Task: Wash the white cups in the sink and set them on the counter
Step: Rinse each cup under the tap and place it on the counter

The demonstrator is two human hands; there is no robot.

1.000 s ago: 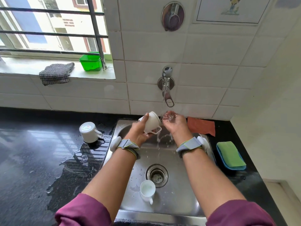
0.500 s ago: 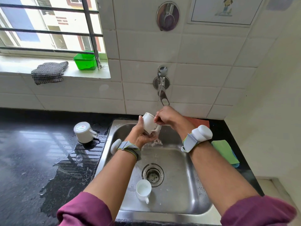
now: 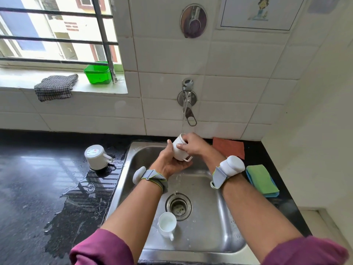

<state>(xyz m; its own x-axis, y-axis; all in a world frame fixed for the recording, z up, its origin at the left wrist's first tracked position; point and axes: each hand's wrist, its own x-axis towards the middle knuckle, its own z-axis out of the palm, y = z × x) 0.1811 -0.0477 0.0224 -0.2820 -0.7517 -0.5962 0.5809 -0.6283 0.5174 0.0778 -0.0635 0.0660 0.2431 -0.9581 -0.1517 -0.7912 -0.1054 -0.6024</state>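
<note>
White cup (image 3: 178, 150) up over the back of the sink (image 3: 219, 226), right beneath the tap (image 3: 188, 104), mouth tipped toward a thin stream of water (image 3: 183, 121). Glossy, plain, a fine dark line just under the rim, loop handle poking out low on the right side. Wrapped in both hands, clear of the steel basin.

Left hand (image 3: 170, 161) cupped underneath, palm up, thumb running up the cup's left wall, fingers curled round the base. Right hand (image 3: 191, 145) clamped over the top and right side, thumb laid across the front, knuckles bent. Firm grasp from each, no slack fingers. Drips falling below the left palm toward the drain (image 3: 178, 206).

Second white cup (image 3: 167, 225) standing upright on the sink floor, just beside the drain on the near side, handle toward the viewer, pale and wet inside. Untouched by either hand.

Third white cup (image 3: 96, 157) upside down on the black table (image 3: 28, 188), left of the sink, handle pointing at the basin, sitting at the head of a wide puddle (image 3: 80, 197).

Over on the right of the sink: green sponge (image 3: 261, 179) on a blue base, red cloth (image 3: 229, 148) against the wall. Grey strapped bands (image 3: 152, 176) with white pods on both wrists.
</note>
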